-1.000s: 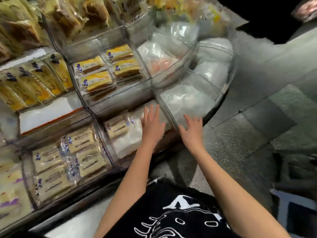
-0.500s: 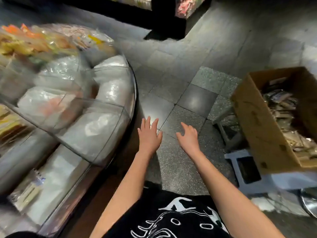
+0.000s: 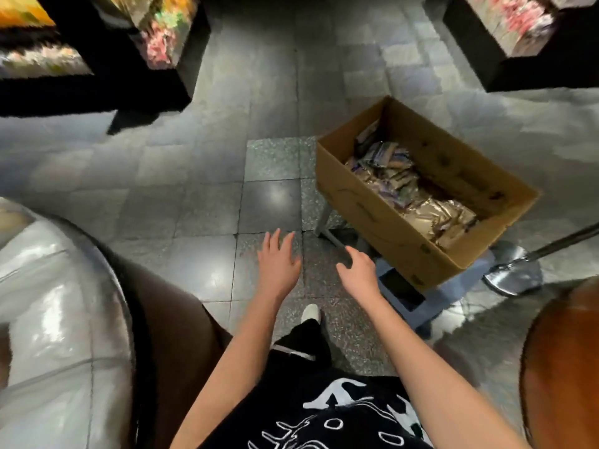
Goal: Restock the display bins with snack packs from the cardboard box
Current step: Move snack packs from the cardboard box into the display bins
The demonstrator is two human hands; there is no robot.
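Cardboard box (image 3: 372, 215), open-topped, holding shiny snack packs (image 3: 400, 181), left hand (image 3: 278, 265) and right hand (image 3: 358, 275) empty, fingers spread

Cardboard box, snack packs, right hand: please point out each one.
cardboard box (image 3: 372, 205): head view, on its near outer wall.
snack packs (image 3: 400, 181): head view, middle of the pile.
right hand (image 3: 359, 275): head view, back of the hand.

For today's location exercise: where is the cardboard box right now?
Head view, right of centre: the cardboard box sits open on a pale stool, just beyond the right hand, with a chrome stand base at its right.
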